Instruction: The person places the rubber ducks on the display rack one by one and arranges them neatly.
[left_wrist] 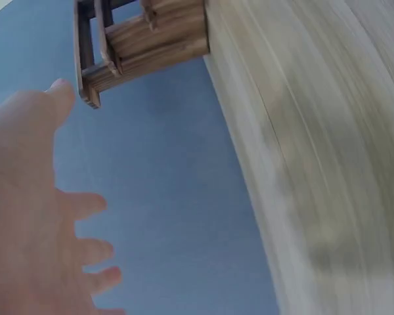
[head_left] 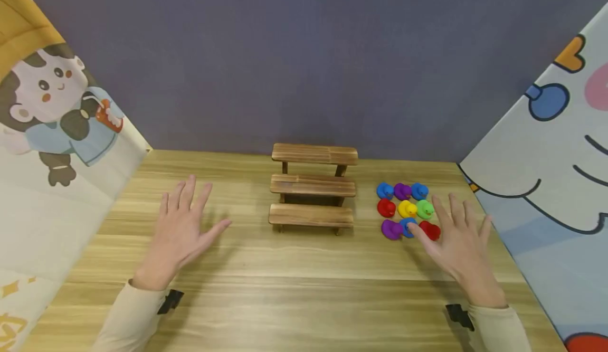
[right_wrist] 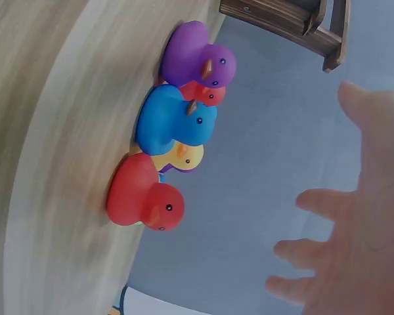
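Several rubber ducks stand in three rows on the right of the table. The back row has a purple duck (head_left: 402,191) between two blue ones; the middle row has a red duck (head_left: 386,208), a yellow duck (head_left: 407,209) and a green duck (head_left: 425,209). In front are a purple duck (right_wrist: 187,52), a blue duck (right_wrist: 164,121) and a red duck (right_wrist: 134,187). My right hand (head_left: 458,244) hovers beside them, fingers spread, holding nothing. On the left, my left hand (head_left: 178,230) is held above the table, fingers spread and holding nothing. Between the hands stands a three-step wooden rack (head_left: 311,215).
The wooden table (head_left: 285,299) ends at a dark grey-blue back wall (head_left: 304,62). Printed cartoon panels rise at the left (head_left: 95,199) and right (head_left: 546,183) sides. Each wrist wears a small black mount near the beige sleeve.
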{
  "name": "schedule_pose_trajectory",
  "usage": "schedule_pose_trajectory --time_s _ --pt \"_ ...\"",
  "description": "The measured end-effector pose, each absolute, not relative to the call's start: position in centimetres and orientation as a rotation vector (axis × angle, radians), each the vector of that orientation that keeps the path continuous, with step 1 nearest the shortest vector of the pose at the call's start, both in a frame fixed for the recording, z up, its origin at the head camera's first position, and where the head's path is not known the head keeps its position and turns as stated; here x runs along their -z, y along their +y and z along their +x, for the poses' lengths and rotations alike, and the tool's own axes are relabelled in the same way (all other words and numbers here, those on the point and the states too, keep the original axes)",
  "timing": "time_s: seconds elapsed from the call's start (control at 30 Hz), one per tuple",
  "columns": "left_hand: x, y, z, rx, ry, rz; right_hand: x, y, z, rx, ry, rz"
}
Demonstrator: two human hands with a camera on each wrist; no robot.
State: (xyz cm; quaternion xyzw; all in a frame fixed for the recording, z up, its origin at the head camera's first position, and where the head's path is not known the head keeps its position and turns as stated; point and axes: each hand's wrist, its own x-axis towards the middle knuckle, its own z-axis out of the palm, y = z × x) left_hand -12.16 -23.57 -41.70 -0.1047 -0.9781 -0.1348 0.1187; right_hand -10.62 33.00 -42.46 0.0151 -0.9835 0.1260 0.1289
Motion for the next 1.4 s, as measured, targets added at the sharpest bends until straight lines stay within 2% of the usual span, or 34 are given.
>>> schedule_pose_trajectory --time_s 0.23,0.5,0.7,1.07,1.4 --pt "42.0 -22.0 -13.2 0.807 -2.846 -0.377 43.1 34.0 -11.1 -0.651 -2.624 0.123" --pt "42.8 -19.7 -15.5 1.245 -2.717 -0.433 44.5 36.0 -12.1 -1.111 -2.412 -0.180" --pt "43.2 -17.3 -16.7 1.483 -2.618 -0.448 45.7 38.7 -12.2 -1.215 -2.535 -0.204" --pt "43.2 -14.8 -18.6 1.571 -2.632 -0.427 46.4 39.6 -12.1 -1.293 -2.793 -0.114" --pt "43.1 -13.5 -19.7 1.463 -2.631 -0.489 47.0 39.9 -12.1 -1.333 -2.829 -0.097"
